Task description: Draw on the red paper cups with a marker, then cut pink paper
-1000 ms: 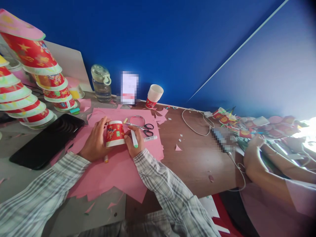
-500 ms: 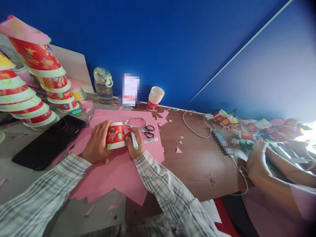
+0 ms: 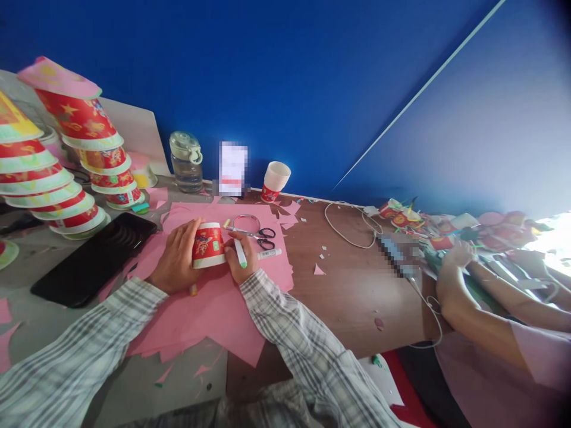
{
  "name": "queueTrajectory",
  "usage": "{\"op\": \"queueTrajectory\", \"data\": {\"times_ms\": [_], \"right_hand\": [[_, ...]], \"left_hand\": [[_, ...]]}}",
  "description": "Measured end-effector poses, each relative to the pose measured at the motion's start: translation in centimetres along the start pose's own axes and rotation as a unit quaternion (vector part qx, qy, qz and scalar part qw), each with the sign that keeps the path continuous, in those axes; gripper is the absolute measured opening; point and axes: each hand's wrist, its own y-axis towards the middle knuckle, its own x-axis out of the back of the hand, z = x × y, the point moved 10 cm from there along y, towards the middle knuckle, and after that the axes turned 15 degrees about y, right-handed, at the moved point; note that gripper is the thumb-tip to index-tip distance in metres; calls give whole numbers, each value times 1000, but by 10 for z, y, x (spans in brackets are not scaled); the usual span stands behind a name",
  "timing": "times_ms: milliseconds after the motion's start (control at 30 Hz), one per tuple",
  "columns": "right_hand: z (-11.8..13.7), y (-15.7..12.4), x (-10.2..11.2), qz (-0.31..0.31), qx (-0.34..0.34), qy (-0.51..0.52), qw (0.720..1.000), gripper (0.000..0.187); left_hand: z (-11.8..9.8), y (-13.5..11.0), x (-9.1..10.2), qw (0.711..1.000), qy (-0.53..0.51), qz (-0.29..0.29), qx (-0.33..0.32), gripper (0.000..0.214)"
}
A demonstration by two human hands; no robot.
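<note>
A red and white paper cup (image 3: pixel 209 245), upside down and slightly tilted, is between my hands over the pink paper (image 3: pixel 214 315). My left hand (image 3: pixel 177 258) wraps round its left side. In my right hand (image 3: pixel 242 261) is a white marker with a green end (image 3: pixel 240 252); the fingertips meet the cup's right side, and the marker's other end is hidden by the hand. Just beyond lie black-handled scissors (image 3: pixel 266 239), a roll of tape (image 3: pixel 246 223) and another white marker (image 3: pixel 269 254). A small yellow piece (image 3: pixel 193 290) shows below the left hand.
Stacked decorated cup towers (image 3: pixel 107 154) rise at the left beside a black phone (image 3: pixel 96 258). A water bottle (image 3: pixel 186 163), a lit screen (image 3: pixel 232 168) and stacked cups (image 3: pixel 275 181) stand near the blue wall. A white cable (image 3: pixel 328 220) and another person's arms (image 3: pixel 464 291) are at right.
The view has shifted slightly, so the surroundings sit a little lower and the right side further left. Both hands keep their hold on the cup and marker, with hardly any movement.
</note>
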Motion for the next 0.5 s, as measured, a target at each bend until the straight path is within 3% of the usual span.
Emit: {"op": "queueTrajectory", "data": {"times_ms": [500], "right_hand": [[1,1,-1,-10,9,-3,1000,36]], "left_hand": [[5,0,-2,1000,0,-4,8,81]]}}
